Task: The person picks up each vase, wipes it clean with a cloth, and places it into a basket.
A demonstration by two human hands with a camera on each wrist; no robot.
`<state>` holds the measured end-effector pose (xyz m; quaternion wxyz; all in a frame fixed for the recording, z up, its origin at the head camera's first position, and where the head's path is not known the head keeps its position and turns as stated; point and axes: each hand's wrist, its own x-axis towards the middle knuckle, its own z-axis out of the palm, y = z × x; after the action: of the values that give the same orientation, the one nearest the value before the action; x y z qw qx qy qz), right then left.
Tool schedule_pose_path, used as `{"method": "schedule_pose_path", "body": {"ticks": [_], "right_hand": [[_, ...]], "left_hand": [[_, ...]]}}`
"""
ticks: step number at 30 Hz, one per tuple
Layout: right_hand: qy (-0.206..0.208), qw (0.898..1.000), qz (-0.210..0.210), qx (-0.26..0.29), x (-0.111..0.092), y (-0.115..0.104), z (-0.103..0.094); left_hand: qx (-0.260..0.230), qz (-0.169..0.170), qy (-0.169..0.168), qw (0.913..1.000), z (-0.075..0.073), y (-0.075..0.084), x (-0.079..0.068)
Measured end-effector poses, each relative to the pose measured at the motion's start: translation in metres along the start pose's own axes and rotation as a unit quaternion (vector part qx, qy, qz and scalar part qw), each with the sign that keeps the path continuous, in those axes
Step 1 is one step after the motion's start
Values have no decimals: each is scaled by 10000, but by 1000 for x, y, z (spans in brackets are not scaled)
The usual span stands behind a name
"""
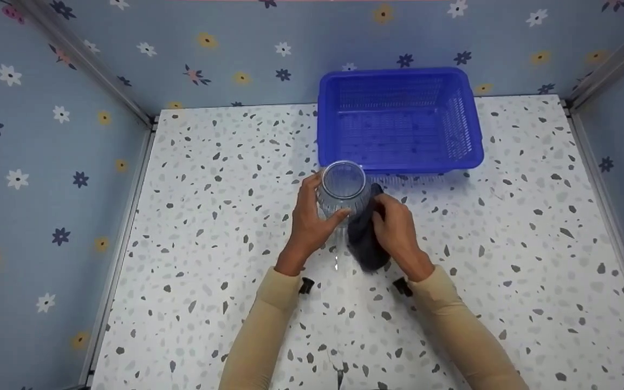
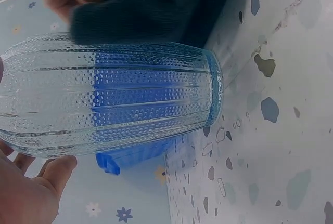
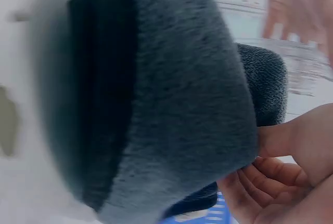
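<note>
A clear ribbed glass jar (image 1: 344,187) with a dotted texture stands upright near the middle of the table. My left hand (image 1: 312,214) grips it near the top, thumb on the near side and fingers round the left. In the left wrist view the jar (image 2: 119,94) fills the middle, its base close to the tabletop. My right hand (image 1: 397,225) pinches a folded dark grey-blue cloth (image 1: 367,244) against the jar's right side. The right wrist view shows the cloth (image 3: 187,83) hanging in thick layers, with the thumb and fingers at its edge.
Just beyond the jar sits a blue plastic basket (image 1: 398,169) with slotted sides, against the back wall. The speckled white table (image 1: 209,227) is bordered by flowered blue panels (image 1: 46,179) at the left, back and right.
</note>
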<state>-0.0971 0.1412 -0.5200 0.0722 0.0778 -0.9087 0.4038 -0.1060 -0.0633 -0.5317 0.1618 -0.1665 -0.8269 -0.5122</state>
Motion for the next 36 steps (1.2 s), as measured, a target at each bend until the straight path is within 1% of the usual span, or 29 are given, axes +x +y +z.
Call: {"method": "schedule_pose_path", "body": {"ticks": [4,7,11,15,20,25,30,32,36], "right_hand": [[252,9996,-119,109,1,-20,-20],[420,9986,-285,138,4,-34,-29],[533,9974,-471,104,8,-50,-35],[566,9970,-529,2,10,-56,-35],[640,9962,-598,1,9,-58,-35],[678,9958,-619,69,10,-56,-33],[641,9967,-489,72,10,-48,-31],[587,9975,-391,50,10,-43,-29],[486,9985,-244,82,9,-29,-24]], "left_hand": [[-28,67,63,10000,1,-1,0],[-25,52,107,9999,2,0,1],[38,60,225,9997,4,0,0],[86,66,321,9994,6,0,-1],[115,-34,368,9992,5,2,-1],[46,-223,301,9993,5,2,-1],[-112,-247,-30,9996,-1,2,0],[-268,-212,-195,9992,-5,1,0],[-692,-299,-506,9959,-13,0,4]]}}
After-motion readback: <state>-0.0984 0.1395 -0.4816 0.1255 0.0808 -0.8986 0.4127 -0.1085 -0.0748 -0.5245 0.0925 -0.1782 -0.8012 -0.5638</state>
